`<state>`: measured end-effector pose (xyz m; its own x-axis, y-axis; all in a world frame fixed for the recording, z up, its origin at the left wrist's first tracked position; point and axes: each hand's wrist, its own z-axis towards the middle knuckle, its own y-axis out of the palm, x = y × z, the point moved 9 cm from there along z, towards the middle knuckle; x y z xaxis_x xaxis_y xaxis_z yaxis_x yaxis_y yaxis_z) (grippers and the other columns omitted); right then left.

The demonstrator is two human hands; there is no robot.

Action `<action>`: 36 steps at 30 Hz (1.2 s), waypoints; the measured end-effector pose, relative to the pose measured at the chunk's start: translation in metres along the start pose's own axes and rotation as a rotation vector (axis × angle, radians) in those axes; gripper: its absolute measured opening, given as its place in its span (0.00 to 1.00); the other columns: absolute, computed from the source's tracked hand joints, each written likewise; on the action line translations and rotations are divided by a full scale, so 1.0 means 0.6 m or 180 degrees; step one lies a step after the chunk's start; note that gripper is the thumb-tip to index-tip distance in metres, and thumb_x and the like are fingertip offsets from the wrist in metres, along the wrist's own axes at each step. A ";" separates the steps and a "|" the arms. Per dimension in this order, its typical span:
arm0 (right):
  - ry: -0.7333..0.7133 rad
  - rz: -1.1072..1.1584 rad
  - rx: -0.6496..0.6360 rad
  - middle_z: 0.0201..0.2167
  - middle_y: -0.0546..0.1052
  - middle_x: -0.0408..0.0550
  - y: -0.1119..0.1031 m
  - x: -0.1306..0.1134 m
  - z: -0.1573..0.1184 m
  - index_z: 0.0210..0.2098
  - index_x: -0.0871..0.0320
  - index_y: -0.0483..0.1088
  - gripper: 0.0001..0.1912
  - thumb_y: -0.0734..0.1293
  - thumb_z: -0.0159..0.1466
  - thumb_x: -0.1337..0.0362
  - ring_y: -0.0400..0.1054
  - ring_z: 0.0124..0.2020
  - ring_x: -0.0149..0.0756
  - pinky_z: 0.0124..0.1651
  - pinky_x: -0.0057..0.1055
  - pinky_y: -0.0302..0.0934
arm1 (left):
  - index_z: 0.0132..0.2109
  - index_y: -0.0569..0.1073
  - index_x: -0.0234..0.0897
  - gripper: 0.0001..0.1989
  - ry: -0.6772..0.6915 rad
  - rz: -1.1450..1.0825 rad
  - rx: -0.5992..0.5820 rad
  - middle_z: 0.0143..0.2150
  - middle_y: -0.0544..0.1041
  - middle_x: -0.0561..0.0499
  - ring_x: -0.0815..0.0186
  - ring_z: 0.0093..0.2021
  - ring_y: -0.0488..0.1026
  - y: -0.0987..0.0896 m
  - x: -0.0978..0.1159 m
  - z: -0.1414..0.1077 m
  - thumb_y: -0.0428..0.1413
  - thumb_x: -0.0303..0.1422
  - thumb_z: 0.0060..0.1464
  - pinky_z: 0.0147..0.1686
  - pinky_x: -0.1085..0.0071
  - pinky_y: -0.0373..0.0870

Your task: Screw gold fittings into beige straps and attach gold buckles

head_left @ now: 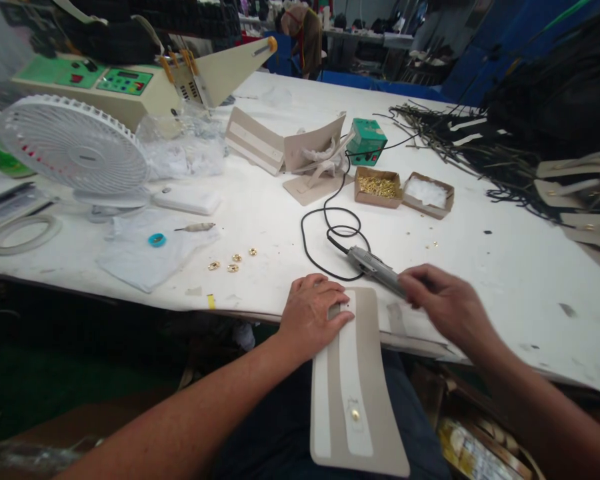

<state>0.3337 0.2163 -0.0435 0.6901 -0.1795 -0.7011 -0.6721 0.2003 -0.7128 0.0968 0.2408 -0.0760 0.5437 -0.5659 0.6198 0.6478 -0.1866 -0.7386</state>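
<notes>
My left hand [316, 313] grips the upper left part of a beige panel [375, 380], which lies across the table's front edge and over my lap. White strips run along the panel, and a small gold piece [355, 415] shows near its lower end. To the right, my right hand [437, 293] is closed round the end of a grey electric screwdriver [373, 264], its black cord looping behind it on the white table. Four-petal-like gold rings [233, 268] lie left of my left hand.
Farther back stand a box of gold pieces [379, 187], a box of white pieces [427, 193], a green power box [367, 141] and more beige panels [313, 150]. A white fan [75, 150] is at left; black cords [460, 143] lie at right. A person [304, 37] is in the background.
</notes>
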 end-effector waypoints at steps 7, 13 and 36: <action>-0.0630 0.0290 -0.0771 0.35 0.78 0.46 0.148 -0.082 -0.067 0.34 0.53 0.76 0.13 0.64 0.71 0.56 0.72 0.40 0.39 0.46 0.34 0.63 | 0.47 0.82 0.46 0.11 0.0061 0.0067 0.0011 0.54 0.83 0.52 0.54 0.60 0.70 -0.003 0.004 -0.003 0.66 0.42 0.60 0.59 0.53 0.62; -0.0437 0.0137 -0.0657 0.36 0.79 0.46 0.150 -0.071 -0.055 0.35 0.53 0.77 0.13 0.65 0.69 0.54 0.73 0.40 0.41 0.45 0.35 0.62 | 0.48 0.82 0.45 0.12 0.0087 0.0020 0.0048 0.54 0.83 0.53 0.54 0.60 0.70 -0.005 0.003 -0.005 0.67 0.42 0.59 0.59 0.53 0.62; 0.0677 0.0666 -0.1285 0.20 0.76 0.43 0.175 -0.021 -0.034 0.31 0.58 0.74 0.15 0.71 0.61 0.51 0.68 0.21 0.33 0.26 0.28 0.59 | 0.48 0.81 0.44 0.11 0.0173 0.0012 0.0020 0.55 0.83 0.53 0.53 0.60 0.69 -0.005 0.005 -0.003 0.65 0.42 0.61 0.58 0.51 0.62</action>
<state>0.2489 0.2199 -0.1102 0.4877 -0.3760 -0.7879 -0.8695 -0.1281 -0.4770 0.0955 0.2379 -0.0725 0.5165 -0.6094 0.6016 0.6493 -0.1794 -0.7391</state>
